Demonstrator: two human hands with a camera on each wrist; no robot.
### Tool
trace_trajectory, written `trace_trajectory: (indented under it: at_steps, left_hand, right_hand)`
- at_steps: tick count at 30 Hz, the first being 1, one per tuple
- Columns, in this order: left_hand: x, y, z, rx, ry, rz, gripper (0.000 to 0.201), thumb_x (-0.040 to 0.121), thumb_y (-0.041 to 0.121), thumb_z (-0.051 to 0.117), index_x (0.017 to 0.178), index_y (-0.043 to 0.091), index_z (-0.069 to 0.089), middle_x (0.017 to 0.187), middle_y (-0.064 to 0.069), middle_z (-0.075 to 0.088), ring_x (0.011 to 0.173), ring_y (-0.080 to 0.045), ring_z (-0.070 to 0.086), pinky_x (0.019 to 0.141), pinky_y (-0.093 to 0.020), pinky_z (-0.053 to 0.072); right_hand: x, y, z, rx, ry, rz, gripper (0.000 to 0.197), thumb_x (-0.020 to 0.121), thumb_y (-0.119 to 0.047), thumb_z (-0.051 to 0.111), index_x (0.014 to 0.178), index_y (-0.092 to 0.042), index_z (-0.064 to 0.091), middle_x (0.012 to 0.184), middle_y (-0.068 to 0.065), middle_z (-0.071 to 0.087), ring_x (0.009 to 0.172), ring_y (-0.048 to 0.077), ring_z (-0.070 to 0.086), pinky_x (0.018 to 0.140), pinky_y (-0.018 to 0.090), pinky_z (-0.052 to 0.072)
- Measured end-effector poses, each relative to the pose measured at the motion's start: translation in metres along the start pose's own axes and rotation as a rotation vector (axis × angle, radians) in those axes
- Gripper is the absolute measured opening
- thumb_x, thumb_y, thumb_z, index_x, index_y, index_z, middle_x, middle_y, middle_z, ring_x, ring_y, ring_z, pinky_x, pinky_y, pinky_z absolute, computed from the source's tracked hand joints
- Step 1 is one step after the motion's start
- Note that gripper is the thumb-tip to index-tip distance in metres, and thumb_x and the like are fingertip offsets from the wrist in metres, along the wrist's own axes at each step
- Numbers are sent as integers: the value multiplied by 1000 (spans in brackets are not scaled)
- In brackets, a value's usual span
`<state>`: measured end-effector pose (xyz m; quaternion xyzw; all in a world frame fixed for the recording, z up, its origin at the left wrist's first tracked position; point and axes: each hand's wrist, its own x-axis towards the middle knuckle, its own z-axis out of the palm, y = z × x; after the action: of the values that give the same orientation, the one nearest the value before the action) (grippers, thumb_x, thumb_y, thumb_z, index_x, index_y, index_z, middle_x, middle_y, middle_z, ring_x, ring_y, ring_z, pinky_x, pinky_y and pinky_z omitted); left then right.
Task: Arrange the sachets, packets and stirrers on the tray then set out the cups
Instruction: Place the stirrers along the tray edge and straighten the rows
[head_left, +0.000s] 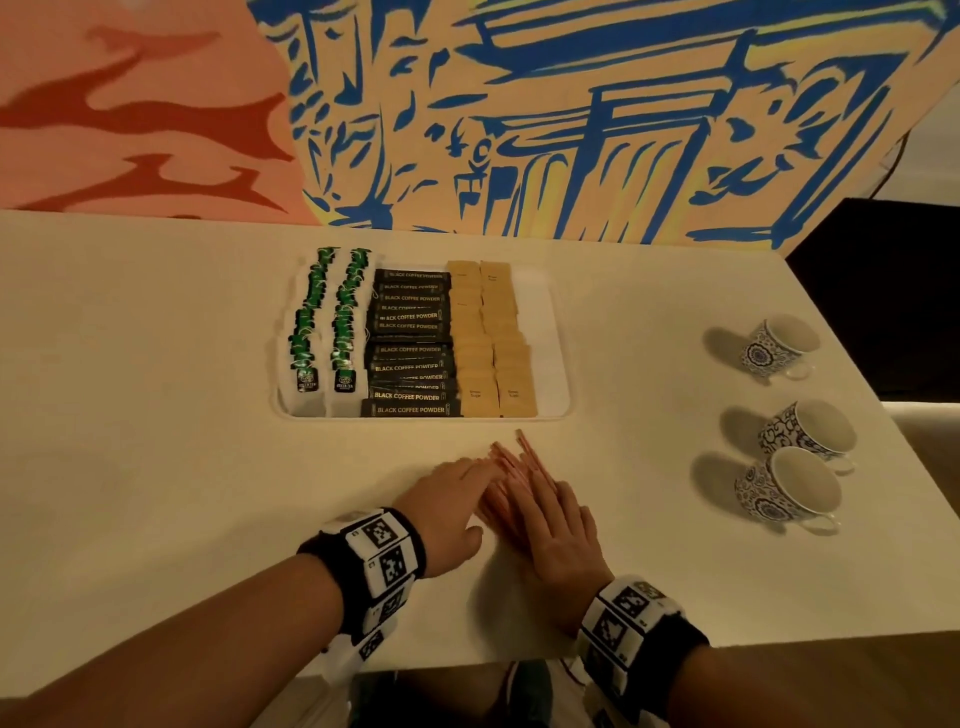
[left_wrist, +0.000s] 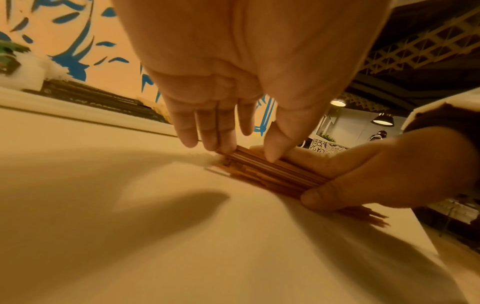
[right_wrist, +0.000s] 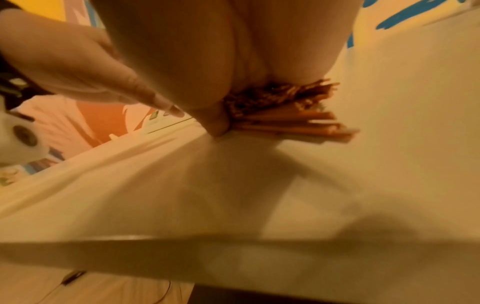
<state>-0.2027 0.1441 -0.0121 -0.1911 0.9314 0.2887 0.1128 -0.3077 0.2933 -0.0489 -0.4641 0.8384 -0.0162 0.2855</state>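
Note:
A bundle of thin orange stirrers (head_left: 511, 462) lies on the white table just in front of the tray (head_left: 558, 364). My left hand (head_left: 452, 499) presses straight fingers against its left side, thumb tip on top (left_wrist: 272, 156). My right hand (head_left: 550, 525) covers the bundle, holding it between thumb (left_wrist: 319, 197) and fingers; the stirrer ends (right_wrist: 298, 121) stick out past the palm. On the tray lie rows of green tea bags (head_left: 322, 322), black coffee packets (head_left: 410, 348) and brown sugar sachets (head_left: 491, 338). A bare strip runs along the tray's right side.
Three patterned cups lie on their sides at the right of the table: a far cup (head_left: 779, 345), a middle cup (head_left: 810, 431) and a near cup (head_left: 789, 488). The table's right edge runs close behind them. A painted wall stands behind the table.

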Motion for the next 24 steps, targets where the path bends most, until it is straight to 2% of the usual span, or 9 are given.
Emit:
trace_trajectory:
  at_steps: [3, 5, 8, 10, 12, 15, 19, 21, 24]
  left_hand:
    - [-1, -3, -4, 189, 90, 0, 73, 73, 38, 68, 134, 24, 31, 133, 3, 34, 121, -18, 36, 104, -31, 35]
    - [-2, -8, -6, 233, 97, -13, 87, 68, 40, 73, 139, 25, 24, 138, 3, 28, 126, -18, 32, 108, -31, 31]
    - [-4, -21, -7, 252, 48, -42, 108, 66, 40, 78, 148, 25, 9, 155, 0, 9, 142, -21, 13, 117, -33, 16]
    - [-5, -31, -9, 252, -3, -53, 113, 68, 39, 78, 150, 26, 2, 159, 1, -1, 146, -21, 0, 118, -34, 7]
    - [-5, -40, -9, 257, -42, -52, 113, 70, 42, 76, 151, 25, -1, 160, 1, -3, 147, -20, -4, 119, -35, 5]
    - [-9, -50, -9, 226, -48, -63, 111, 71, 48, 74, 151, 25, 1, 159, -1, 9, 146, -22, 5, 118, -34, 6]
    - [-12, -60, -12, 204, 69, -89, 110, 63, 53, 76, 149, 25, 12, 146, 0, 30, 135, -21, 28, 115, -33, 18]
    - [-13, -61, -13, 225, 78, -100, 114, 60, 60, 75, 148, 25, 12, 146, 1, 28, 134, -20, 26, 115, -35, 17]
    - [-15, -57, -13, 251, 51, -112, 123, 55, 72, 72, 149, 25, 8, 151, 2, 18, 139, -20, 17, 118, -38, 11]
  right_hand:
    - [7, -9, 1, -23, -22, -97, 68, 101, -33, 35, 147, -40, -15, 157, -7, -21, 144, 24, -21, 111, 40, -15]
    - [14, -15, -3, -38, -34, -144, 68, 101, -30, 37, 147, -40, -12, 158, -8, -18, 145, 24, -19, 110, 39, -16]
    - [25, -28, -12, -54, -88, -220, 77, 97, -18, 44, 148, -39, -10, 158, -8, -15, 145, 23, -17, 114, 40, -11]
    - [35, -34, -18, -86, -129, -283, 85, 93, -9, 50, 149, -37, -7, 159, -8, -14, 146, 22, -15, 117, 42, -7]
    - [44, -38, -23, -106, -159, -352, 83, 92, -9, 51, 150, -36, -2, 159, -8, -10, 146, 22, -11, 118, 43, -4]
    - [50, -42, -32, -72, -146, -417, 74, 94, -17, 51, 150, -37, 6, 160, -9, -1, 147, 19, -2, 120, 43, 1]
    - [45, -37, -54, -36, -47, -325, 99, 78, -31, 72, 149, -38, 3, 158, -6, 5, 144, 17, 11, 119, 39, 11]
    - [42, -29, -60, -83, -12, -247, 111, 67, -48, 77, 148, -38, 2, 157, -5, 9, 142, 18, 16, 116, 41, 17]
    - [39, -19, -62, -103, 1, -130, 120, 56, -71, 72, 148, -37, 3, 155, -7, 12, 140, 18, 19, 114, 44, 23]
